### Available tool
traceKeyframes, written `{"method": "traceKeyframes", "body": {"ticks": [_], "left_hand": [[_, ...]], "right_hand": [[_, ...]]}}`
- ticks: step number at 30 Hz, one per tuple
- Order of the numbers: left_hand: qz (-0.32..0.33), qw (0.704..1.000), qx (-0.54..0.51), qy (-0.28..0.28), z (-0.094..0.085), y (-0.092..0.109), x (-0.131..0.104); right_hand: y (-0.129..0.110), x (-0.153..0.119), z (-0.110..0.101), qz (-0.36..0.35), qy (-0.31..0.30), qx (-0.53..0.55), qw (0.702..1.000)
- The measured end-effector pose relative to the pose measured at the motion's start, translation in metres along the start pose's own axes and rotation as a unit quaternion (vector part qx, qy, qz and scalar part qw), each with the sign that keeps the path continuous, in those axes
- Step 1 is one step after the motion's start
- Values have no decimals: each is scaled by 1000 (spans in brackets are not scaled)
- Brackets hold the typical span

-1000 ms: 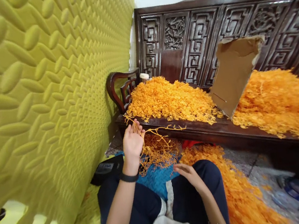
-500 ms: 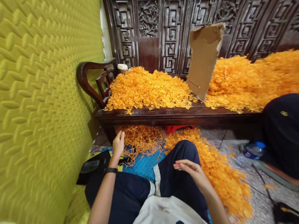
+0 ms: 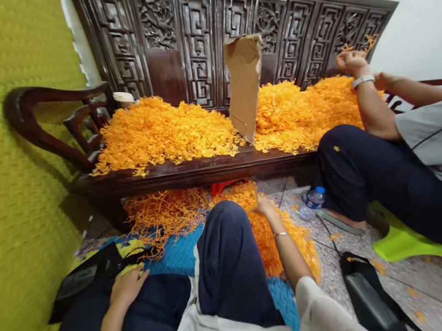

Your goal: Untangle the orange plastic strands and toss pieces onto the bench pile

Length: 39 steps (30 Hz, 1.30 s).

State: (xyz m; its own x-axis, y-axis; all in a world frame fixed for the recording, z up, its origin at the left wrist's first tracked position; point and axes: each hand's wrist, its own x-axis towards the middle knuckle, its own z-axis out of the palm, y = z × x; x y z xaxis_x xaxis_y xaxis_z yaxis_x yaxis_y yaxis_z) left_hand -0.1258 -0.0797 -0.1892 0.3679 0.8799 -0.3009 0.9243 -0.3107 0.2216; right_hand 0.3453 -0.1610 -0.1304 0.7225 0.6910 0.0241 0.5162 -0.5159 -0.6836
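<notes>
My right hand (image 3: 265, 206) reaches past my raised knee to the heap of small orange curly pieces (image 3: 269, 242) on the floor. Its fingers point down and away, so their grip is hidden. Over my left thigh rests my left hand (image 3: 126, 285), fingers loosely stretched and nothing visible in them. Near it lie a black bag (image 3: 83, 277) and a tangle of thin orange strands (image 3: 166, 216) on the blue mat (image 3: 182, 255). Another orange heap (image 3: 169, 134) covers the left part of the dark wooden bench (image 3: 189, 173).
A cardboard piece (image 3: 246, 88) stands upright between the bench heaps. At right, a co-worker's hand (image 3: 351, 62) holds orange strands. A water bottle (image 3: 314, 198), a black strapped bag (image 3: 372, 298) and a green stool (image 3: 400, 238) are on the floor. The yellow padded wall (image 3: 23, 219) borders the left.
My view has turned right. My right hand has gone from above my knee out to the floor heap. My left hand has drawn back from beside the strands to my thigh.
</notes>
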Motion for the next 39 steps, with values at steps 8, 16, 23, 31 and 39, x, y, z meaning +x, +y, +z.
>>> {"method": "traceKeyframes", "body": {"ticks": [8,16,23,31,39], "left_hand": [[4,996,86,-2,12,-2,11],[19,994,109,-16,18,0,24],[16,994,108,-22,18,1,22],[16,992,121,-37,15,4,27],[10,992,116,-41,16,5,26]], "right_hand": [[-14,16,-60,-94,55,-57,992],[-55,12,-125,-231,241,80,939],[-79,9,-163,-320,363,188,855],[-103,12,-194,-336,447,199,805],[-142,3,-218,-413,433,100,795]]}}
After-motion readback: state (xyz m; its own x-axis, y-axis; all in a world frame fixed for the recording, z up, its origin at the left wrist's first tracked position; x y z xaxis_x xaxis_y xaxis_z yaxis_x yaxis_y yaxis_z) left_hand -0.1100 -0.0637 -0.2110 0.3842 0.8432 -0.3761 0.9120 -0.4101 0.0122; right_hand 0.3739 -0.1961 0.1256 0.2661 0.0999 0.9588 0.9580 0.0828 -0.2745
